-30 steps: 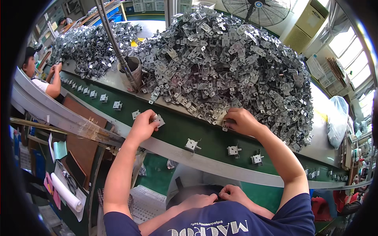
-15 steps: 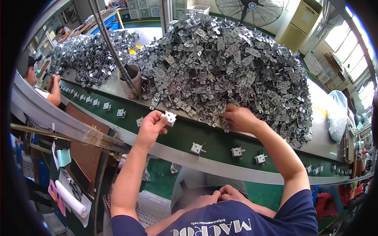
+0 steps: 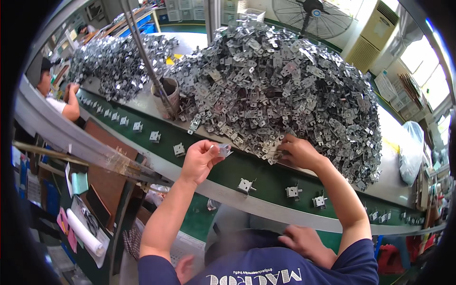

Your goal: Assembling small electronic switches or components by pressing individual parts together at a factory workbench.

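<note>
My left hand [image 3: 199, 161] is raised over the green belt [image 3: 216, 172], thumb and fingers pinched on a small silvery metal bracket [image 3: 223, 151]. My right hand [image 3: 301, 152] is at the near edge of a big heap of metal brackets [image 3: 280, 90]. Its fingers are bent and closed among the pieces; the fingertips are partly hidden, so what they grip cannot be made out. On the belt in front of me sit separate assembled brackets, among them one bracket [image 3: 246, 185], a second bracket [image 3: 293, 191] and a third bracket [image 3: 319, 201].
Another person's hand [image 3: 308, 243] is at my waist, beside a dark band. A round container [image 3: 166, 97] and a pole stand left of the heap. A second heap [image 3: 118, 66] lies farther left, near a seated co-worker [image 3: 64, 102]. A clear plastic bag [image 3: 411, 154] hangs at right.
My left hand has moved slightly right and turned the bracket, showing another side. My right hand stays at the heap's edge. The other person's hands, together at my waist before, are now apart.
</note>
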`<state>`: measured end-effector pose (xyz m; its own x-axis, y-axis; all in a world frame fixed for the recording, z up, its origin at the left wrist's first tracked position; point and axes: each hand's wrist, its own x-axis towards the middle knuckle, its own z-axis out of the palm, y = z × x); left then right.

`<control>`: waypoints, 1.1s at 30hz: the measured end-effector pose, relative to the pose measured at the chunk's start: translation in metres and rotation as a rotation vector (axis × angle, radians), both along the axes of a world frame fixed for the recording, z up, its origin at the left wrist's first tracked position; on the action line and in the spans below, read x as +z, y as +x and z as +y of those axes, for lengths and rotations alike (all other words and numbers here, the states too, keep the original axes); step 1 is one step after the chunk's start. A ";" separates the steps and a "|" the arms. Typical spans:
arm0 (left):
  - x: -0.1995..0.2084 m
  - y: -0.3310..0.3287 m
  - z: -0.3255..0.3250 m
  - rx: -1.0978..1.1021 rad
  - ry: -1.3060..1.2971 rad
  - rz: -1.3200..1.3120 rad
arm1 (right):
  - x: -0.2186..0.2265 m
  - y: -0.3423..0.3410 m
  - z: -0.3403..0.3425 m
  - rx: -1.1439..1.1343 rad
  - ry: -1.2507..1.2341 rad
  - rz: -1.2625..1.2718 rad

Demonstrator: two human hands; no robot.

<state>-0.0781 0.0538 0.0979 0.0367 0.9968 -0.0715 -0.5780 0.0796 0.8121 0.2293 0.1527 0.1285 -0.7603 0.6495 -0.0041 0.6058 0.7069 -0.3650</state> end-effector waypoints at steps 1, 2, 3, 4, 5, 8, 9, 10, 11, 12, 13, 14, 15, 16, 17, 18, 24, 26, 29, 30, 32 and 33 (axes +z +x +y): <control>0.000 0.004 0.002 -0.008 0.008 -0.028 | -0.004 0.004 0.000 -0.022 -0.018 0.019; 0.001 0.008 0.002 0.023 -0.004 -0.045 | -0.007 0.006 -0.001 0.008 -0.030 0.001; 0.004 0.011 0.002 0.019 0.011 -0.064 | -0.009 0.008 -0.001 -0.028 -0.019 0.066; 0.007 0.014 0.002 0.020 0.023 -0.085 | -0.012 0.009 -0.001 -0.062 -0.012 0.128; 0.011 0.016 0.000 0.038 0.035 -0.108 | -0.009 0.005 -0.005 -0.115 -0.083 0.136; 0.014 0.006 -0.005 0.053 0.053 -0.146 | -0.015 0.007 -0.007 -0.140 -0.035 0.229; 0.018 0.001 -0.009 0.080 0.050 -0.119 | -0.017 0.006 -0.009 -0.138 0.067 0.230; 0.024 -0.004 -0.010 0.099 0.048 -0.091 | -0.013 0.006 -0.011 -0.186 0.061 0.224; 0.027 -0.009 -0.009 0.127 0.078 -0.089 | 0.000 -0.001 -0.021 -0.275 0.087 0.231; 0.030 -0.012 -0.008 0.139 0.110 -0.086 | 0.002 0.007 -0.022 -0.382 0.034 0.222; 0.039 -0.014 -0.010 0.155 0.130 -0.091 | 0.005 0.022 -0.017 -0.383 0.045 0.247; 0.044 -0.016 -0.006 0.153 0.162 -0.105 | 0.008 0.027 -0.017 -0.421 0.055 0.302; 0.047 -0.018 -0.005 0.144 0.160 -0.075 | 0.009 0.028 -0.019 -0.468 0.002 0.338; 0.050 -0.019 -0.005 0.135 0.163 -0.042 | 0.008 0.025 -0.022 -0.493 -0.100 0.435; 0.050 -0.018 -0.004 0.137 0.148 -0.037 | 0.007 0.020 -0.024 -0.498 -0.157 0.478; 0.048 -0.016 -0.001 0.134 0.138 -0.036 | 0.006 0.016 -0.026 -0.508 -0.208 0.519; 0.036 -0.013 0.002 0.132 0.091 -0.027 | -0.001 -0.006 -0.043 -0.529 -0.173 0.520; 0.030 -0.016 0.000 0.149 0.083 -0.064 | -0.003 -0.006 -0.046 -0.518 -0.171 0.531; 0.023 -0.020 -0.004 0.164 0.070 -0.084 | -0.001 -0.011 -0.047 -0.561 -0.219 0.592; 0.022 -0.020 -0.006 0.168 0.063 -0.109 | -0.001 -0.014 -0.047 -0.557 -0.215 0.598; 0.022 -0.019 -0.012 0.184 0.064 -0.128 | 0.000 -0.015 -0.047 -0.573 -0.227 0.610; 0.021 -0.016 -0.012 0.191 0.037 -0.151 | 0.002 -0.016 -0.047 -0.516 -0.221 0.606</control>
<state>-0.0940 0.0417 0.1187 -0.1452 0.9885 -0.0425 -0.6947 -0.0713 0.7157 0.2136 0.1062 0.1307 -0.2777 0.9501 0.1419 0.4879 0.2667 -0.8311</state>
